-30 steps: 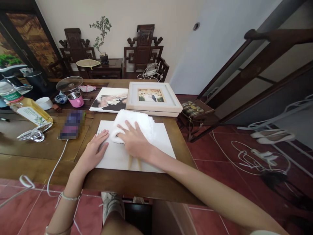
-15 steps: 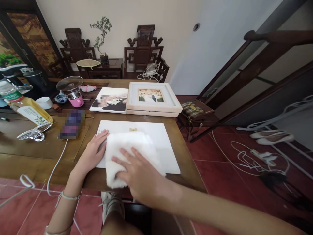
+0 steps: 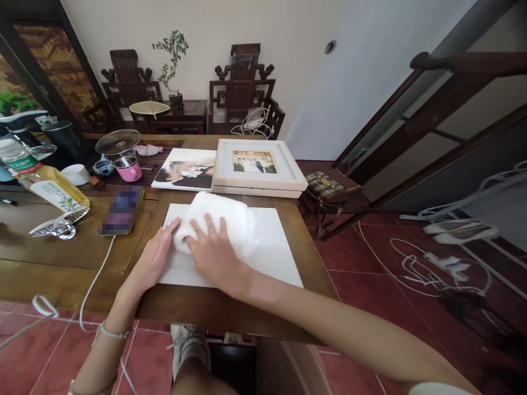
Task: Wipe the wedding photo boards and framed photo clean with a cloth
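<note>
A flat white board or album cover (image 3: 272,247) lies near the front right corner of the wooden table. On top of it is a fluffy white cloth (image 3: 226,219), under my right hand (image 3: 216,252), whose spread fingers press it flat against the surface. My left hand (image 3: 154,258) rests along the board's left edge, fingers stretched out, just touching or close to the cloth's left side. The cloth hides the gold mark on the board's upper part. Some small print shows at the board's upper left.
Behind the board lie a photo album (image 3: 185,170) and a boxed picture frame (image 3: 255,164). To the left are a phone (image 3: 121,211) on a white cable, a silver hair claw (image 3: 61,222), an oil bottle (image 3: 49,181) and a pink mug (image 3: 128,167).
My right hand has slid the cloth forward and slightly left across the board, uncovering its near part and covering the gold mark. My left hand stays at the left edge.
</note>
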Demonstrator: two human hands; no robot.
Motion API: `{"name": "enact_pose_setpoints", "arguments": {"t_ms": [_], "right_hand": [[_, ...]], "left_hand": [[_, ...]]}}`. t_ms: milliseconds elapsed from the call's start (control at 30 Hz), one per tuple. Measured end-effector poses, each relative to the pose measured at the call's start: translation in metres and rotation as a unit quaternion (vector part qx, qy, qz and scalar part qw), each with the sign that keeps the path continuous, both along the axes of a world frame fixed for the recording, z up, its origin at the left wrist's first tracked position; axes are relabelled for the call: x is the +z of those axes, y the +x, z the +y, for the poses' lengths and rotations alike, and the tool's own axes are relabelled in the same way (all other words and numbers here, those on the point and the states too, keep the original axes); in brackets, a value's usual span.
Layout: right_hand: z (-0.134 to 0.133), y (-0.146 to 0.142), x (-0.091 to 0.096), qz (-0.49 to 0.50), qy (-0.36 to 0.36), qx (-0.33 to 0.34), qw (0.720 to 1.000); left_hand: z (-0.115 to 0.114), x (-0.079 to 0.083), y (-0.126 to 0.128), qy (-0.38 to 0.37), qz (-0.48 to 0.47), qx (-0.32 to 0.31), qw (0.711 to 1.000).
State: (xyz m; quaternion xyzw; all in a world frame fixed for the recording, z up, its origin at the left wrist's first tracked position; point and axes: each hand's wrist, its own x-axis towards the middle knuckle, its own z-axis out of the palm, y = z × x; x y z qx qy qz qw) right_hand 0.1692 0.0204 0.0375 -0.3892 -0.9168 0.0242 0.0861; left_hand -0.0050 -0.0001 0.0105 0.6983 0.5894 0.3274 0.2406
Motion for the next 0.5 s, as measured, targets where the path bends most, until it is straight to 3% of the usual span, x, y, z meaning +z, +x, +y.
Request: {"name": "enact_pose_setpoints", "arguments": {"t_ms": [133, 267, 400, 500], "right_hand": [[-0.038, -0.015, 0.008, -0.017, -0.007, 0.055, 0.998], [-0.070, -0.010, 0.013, -0.007, 0.004, 0.179, 0.984], [-0.072, 0.020, 0.020, 0.001, -0.035, 0.265, 0.964], [-0.058, 0.044, 0.030, -0.010, -0.109, 0.238, 0.965]], "left_hand": [[0.003, -0.002, -0.007, -0.038, -0.089, 0.024, 0.995], [0.002, 0.002, -0.006, -0.053, -0.105, 0.028, 0.993], [-0.001, 0.004, -0.002, -0.010, -0.036, -0.011, 0.999], [-0.002, 0.004, 0.001, 0.009, 0.031, -0.030, 0.999]]}}
